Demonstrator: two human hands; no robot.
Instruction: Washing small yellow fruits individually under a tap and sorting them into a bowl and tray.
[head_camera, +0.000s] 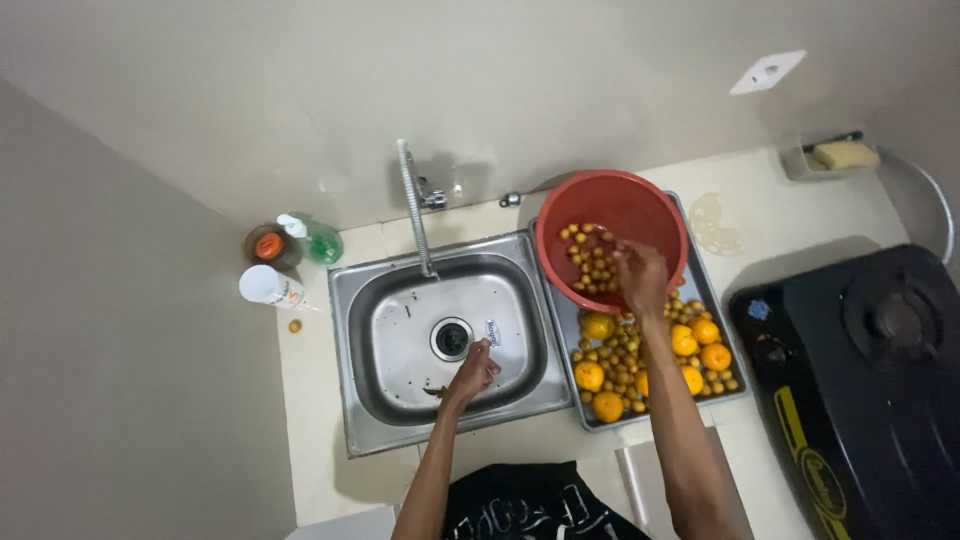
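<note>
Head view: the right hand (640, 272) reaches into the round red plastic bowl (655, 205), which stands at the back of the sink's drainer. Its fingers are curled down among the small yellow-orange fruits (590, 262) in the bowl; whether they pinch one or have just let go cannot be told. The left hand (474, 372) is over the stainless steel sink basin (395, 330), loosely closed, and seems to pinch a small scrap between fingertips just beside the round drain (452, 339); what it is cannot be made out.

The work looks to be partly done. A fair heap of small fruits already lies in the bowl. On the steel drainer tray (560, 330) in front of it many more small fruits (622, 358) remain, mixed with several larger round oranges (715, 357). So roughly as much lies outside the bowl as in it. One stray small fruit (295, 326) sits on the cream counter left of the sink, near a white bottle (268, 287) lying on its side.
</note>
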